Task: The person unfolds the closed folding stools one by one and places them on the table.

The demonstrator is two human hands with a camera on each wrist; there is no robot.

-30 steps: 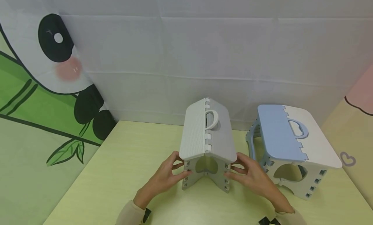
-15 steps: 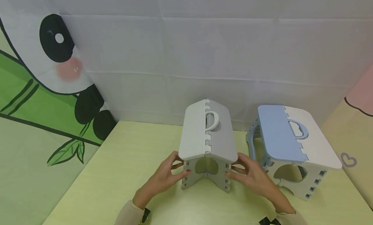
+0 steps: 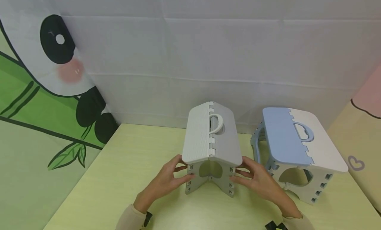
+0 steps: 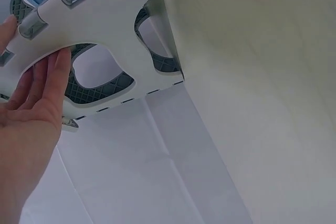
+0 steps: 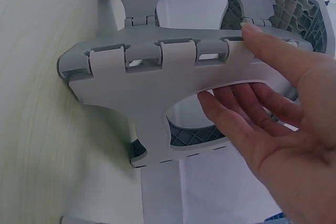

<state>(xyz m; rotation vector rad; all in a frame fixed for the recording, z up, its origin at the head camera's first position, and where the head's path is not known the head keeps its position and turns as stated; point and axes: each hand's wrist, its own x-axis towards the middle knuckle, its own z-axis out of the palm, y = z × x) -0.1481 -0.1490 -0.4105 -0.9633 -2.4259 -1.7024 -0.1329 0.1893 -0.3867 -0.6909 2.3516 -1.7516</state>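
A white and grey folding stool [image 3: 197, 134] stands on the table, its top peaked along the middle hinge and its front end panel folded inward. A loop handle [image 3: 219, 124] rises from the hinge line. My left hand [image 3: 166, 178] grips the stool's left leg, fingers through the side opening and thumb on the front edge. On the other side my right hand [image 3: 257, 180] holds the right leg the same way. In the right wrist view its thumb lies on the hinged edge and its fingers [image 5: 226, 114] reach into the opening.
Right of it stands a larger blue and white folding stool [image 3: 282, 134], its top slightly bent at the hinge. The pale yellow table [image 3: 143, 147] ends against a white cloth [image 3: 220, 51] at the back. A printed cartoon cloth [image 3: 56, 71] hangs at the left.
The stool's top has spread very slightly wider at the front. Both hands keep their hold in nearly the same place.
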